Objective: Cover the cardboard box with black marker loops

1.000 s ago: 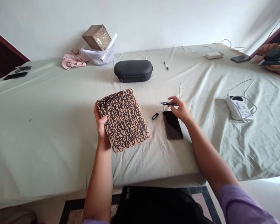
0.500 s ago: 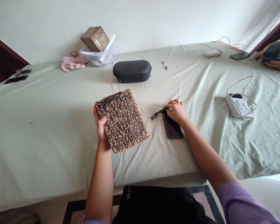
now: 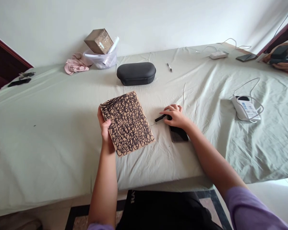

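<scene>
Two bare hands were in view over the near half of the green-sheeted bed (image 3: pixel 38 134). Left hand (image 3: pixel 105 132): closed on the left edge of a brown card sheet (image 3: pixel 127 123) covered in black ink scribble, with the forearm rising from the near edge. Right hand (image 3: pixel 175 116): palm down, fingers curved, over a short black pen-like piece (image 3: pixel 160 118) that lay between the sheet and a dark smartphone (image 3: pixel 179 134); the hand overlapped the phone's upper end. Whether it gripped the piece or only touched it could not be told. Step in hand, as judged: handling the black piece beside the held sheet. A firm hold on it called for the fingertips closing around it.

Toward the far edge: one black zip case (image 3: pixel 136 73), one small pen (image 3: pixel 169 67), one cardboard box (image 3: pixel 99 41) in a clear plastic bag (image 3: pixel 100 60) and one pink cloth (image 3: pixel 76 64). Near the right edge: one white labelled device (image 3: pixel 245 108) with a cable. Far right corner: another person's hands (image 3: pixel 284 65) around a dark object
</scene>
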`<act>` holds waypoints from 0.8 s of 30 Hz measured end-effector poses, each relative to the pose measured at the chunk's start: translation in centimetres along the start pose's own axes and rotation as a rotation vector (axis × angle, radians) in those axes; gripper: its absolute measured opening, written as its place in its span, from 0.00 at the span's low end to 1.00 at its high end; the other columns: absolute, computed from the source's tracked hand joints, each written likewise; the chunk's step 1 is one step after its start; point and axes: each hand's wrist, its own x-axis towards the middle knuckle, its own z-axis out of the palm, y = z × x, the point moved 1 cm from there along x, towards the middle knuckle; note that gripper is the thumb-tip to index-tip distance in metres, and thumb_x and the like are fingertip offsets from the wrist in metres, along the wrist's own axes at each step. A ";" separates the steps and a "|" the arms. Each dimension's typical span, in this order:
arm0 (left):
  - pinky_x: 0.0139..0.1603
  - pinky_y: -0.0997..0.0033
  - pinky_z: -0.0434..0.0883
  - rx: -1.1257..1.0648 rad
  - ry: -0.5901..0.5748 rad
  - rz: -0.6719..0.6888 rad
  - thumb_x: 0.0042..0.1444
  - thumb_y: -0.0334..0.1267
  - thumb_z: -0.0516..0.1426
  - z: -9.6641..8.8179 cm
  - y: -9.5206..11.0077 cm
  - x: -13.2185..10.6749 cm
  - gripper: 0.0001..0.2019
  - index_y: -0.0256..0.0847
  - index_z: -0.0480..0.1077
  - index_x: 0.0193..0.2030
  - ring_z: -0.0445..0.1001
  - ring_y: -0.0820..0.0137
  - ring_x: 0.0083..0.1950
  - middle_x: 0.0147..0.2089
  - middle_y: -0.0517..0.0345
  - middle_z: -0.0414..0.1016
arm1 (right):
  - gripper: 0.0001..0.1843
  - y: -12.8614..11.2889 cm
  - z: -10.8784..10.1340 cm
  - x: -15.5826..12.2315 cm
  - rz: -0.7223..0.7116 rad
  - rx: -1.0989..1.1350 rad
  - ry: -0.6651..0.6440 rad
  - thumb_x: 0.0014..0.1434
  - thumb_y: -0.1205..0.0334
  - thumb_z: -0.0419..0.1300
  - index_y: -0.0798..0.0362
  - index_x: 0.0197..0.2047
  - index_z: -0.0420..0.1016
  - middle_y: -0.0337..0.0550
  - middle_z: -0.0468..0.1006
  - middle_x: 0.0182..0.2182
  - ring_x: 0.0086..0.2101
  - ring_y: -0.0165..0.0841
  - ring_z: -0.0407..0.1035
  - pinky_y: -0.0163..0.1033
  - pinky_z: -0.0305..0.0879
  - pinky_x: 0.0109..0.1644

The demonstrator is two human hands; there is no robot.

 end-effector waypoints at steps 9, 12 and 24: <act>0.80 0.45 0.57 0.040 -0.034 0.037 0.64 0.47 0.57 -0.6 -0.5 0.3 0.31 0.61 0.61 0.74 0.59 0.53 0.80 0.78 0.60 0.63 | 0.16 -1.3 1.2 0.5 -0.101 -0.004 -0.074 0.70 0.58 0.58 0.45 0.55 0.84 0.53 0.75 0.52 0.55 0.50 0.65 0.63 0.52 0.64; 0.80 0.47 0.58 0.028 -0.016 0.043 0.65 0.46 0.57 -0.4 -0.3 0.3 0.31 0.57 0.62 0.74 0.59 0.53 0.79 0.78 0.58 0.64 | 0.15 -1.2 1.3 0.6 -0.112 0.004 -0.048 0.72 0.58 0.56 0.46 0.55 0.83 0.53 0.75 0.52 0.54 0.50 0.65 0.61 0.53 0.63; 0.81 0.45 0.57 0.049 0.000 0.023 0.61 0.49 0.60 -0.4 -0.2 0.3 0.32 0.62 0.64 0.73 0.59 0.52 0.81 0.78 0.60 0.64 | 0.15 1.7 -1.0 0.7 0.238 0.547 0.654 0.71 0.48 0.49 0.47 0.49 0.69 0.48 0.72 0.41 0.40 0.41 0.69 0.50 0.70 0.49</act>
